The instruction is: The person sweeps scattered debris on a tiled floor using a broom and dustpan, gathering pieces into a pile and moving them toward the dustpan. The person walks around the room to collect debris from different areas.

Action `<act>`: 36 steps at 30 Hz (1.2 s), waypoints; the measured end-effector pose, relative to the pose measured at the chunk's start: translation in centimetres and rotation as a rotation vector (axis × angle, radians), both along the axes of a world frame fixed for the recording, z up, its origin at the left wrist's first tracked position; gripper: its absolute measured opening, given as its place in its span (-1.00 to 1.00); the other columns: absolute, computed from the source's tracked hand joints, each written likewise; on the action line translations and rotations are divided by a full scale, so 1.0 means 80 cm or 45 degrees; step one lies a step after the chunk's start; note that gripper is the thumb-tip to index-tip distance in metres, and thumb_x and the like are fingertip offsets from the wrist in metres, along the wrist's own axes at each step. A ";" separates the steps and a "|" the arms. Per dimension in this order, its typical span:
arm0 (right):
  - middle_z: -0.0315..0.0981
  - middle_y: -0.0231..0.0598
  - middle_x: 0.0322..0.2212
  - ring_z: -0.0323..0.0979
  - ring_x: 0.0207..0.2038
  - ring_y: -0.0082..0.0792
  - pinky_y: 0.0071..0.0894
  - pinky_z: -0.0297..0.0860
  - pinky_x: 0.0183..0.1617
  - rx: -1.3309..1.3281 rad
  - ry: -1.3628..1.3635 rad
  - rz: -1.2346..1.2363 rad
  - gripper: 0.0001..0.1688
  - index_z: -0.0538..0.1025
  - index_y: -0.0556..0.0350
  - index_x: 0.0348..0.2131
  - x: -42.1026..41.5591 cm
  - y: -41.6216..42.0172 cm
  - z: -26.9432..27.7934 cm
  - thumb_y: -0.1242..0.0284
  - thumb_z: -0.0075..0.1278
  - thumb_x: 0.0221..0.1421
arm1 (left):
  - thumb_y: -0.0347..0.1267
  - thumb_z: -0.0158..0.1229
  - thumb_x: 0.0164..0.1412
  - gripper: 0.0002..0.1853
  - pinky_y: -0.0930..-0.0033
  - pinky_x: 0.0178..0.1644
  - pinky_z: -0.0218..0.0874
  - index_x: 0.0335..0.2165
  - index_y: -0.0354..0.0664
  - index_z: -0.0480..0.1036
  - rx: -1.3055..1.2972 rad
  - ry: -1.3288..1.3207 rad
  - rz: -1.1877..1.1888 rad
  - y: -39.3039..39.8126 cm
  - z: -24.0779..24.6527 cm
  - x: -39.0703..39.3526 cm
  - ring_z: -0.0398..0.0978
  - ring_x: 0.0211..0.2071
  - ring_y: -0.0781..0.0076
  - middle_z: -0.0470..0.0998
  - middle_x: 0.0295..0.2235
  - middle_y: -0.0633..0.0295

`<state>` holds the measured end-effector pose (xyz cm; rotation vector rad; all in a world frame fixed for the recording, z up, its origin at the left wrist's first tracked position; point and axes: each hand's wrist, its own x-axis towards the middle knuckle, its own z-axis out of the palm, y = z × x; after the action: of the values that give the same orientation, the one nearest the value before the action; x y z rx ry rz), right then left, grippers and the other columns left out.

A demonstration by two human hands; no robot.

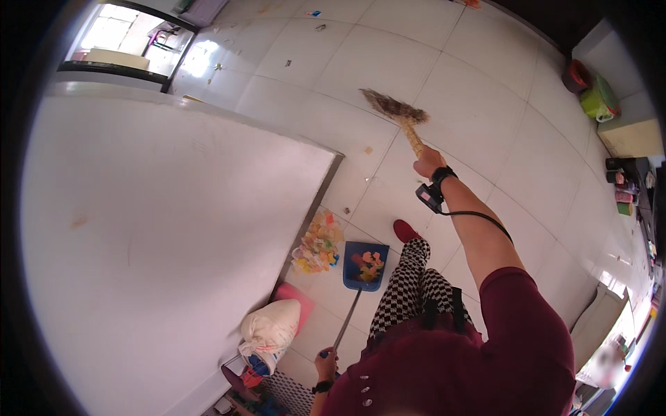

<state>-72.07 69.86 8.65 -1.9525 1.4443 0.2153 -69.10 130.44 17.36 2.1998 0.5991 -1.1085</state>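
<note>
My right hand (429, 162) is closed around the short, light-coloured handle of a broom (398, 107); its dark bristles point up and left over the tiled floor. A black strap with a small device circles that wrist. Low in the view, my left hand (326, 364) grips the long metal handle of a blue dustpan (365, 286). The dustpan lies on the floor beside my leg, with orange and yellow scraps in its tray. Just left of it, a heap of coloured scraps (317, 244) lies against the foot of the white wall. Small bits of litter (368, 150) dot the tiles.
The white wall (182, 208) fills the left side and ends in a corner. A tied white sack (271, 325) stands at its base. Red and green tubs (596, 99) sit at the far right. My red shoe (405, 231) is near the dustpan.
</note>
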 end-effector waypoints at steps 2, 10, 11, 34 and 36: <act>0.38 -0.03 -0.41 0.35 -0.28 -0.14 -0.24 0.29 -0.22 -0.031 0.066 0.073 -0.58 0.33 0.13 -0.27 0.040 -0.012 -0.018 0.41 -0.11 -0.26 | -0.45 0.00 -0.13 -0.84 0.61 -0.79 0.01 -0.44 -0.22 0.36 0.084 0.047 -0.050 -0.018 0.005 0.004 0.17 -0.81 0.64 0.33 -0.72 0.29; 0.38 -0.04 -0.49 0.37 -0.38 -0.10 -0.19 0.30 -0.36 -0.128 0.159 0.493 -0.75 0.31 0.12 -0.35 0.100 -0.009 -0.050 0.50 -0.22 -0.16 | -0.45 0.00 -0.12 -0.82 0.62 -0.79 -0.01 -0.41 -0.22 0.35 0.063 0.059 0.083 -0.033 0.008 0.003 0.18 -0.81 0.64 0.33 -0.72 0.30; 0.38 -0.03 -0.51 0.37 -0.40 -0.10 -0.19 0.30 -0.39 -0.121 0.178 0.550 -0.77 0.31 0.12 -0.36 0.084 -0.009 -0.051 0.51 -0.22 -0.16 | -0.45 0.01 -0.12 -0.82 0.62 -0.79 -0.01 -0.41 -0.22 0.36 0.067 0.050 0.074 -0.034 0.005 0.005 0.17 -0.81 0.64 0.33 -0.72 0.30; 0.35 0.10 -0.46 0.34 -0.37 -0.01 -0.14 0.26 -0.29 0.317 0.099 0.168 -0.50 0.19 0.20 -0.17 -0.102 0.110 -0.002 0.48 -0.21 -0.22 | -0.45 -0.02 -0.10 -0.85 0.60 -0.82 -0.09 -0.44 -0.23 0.35 0.144 -0.167 0.414 -0.094 0.106 -0.079 0.10 -0.83 0.65 0.29 -0.73 0.33; 0.35 0.08 -0.44 0.34 -0.34 -0.04 -0.16 0.27 -0.27 0.371 0.099 0.273 -0.54 0.22 0.20 -0.20 -0.088 0.137 -0.001 0.47 -0.19 -0.22 | -0.45 -0.02 -0.10 -0.86 0.61 -0.81 -0.10 -0.45 -0.24 0.35 0.132 -0.203 0.409 -0.085 0.113 -0.083 0.09 -0.83 0.66 0.28 -0.73 0.33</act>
<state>-79.14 80.84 8.53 -1.8706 1.1739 0.5717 -75.75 123.67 26.42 2.1552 0.9175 -0.7439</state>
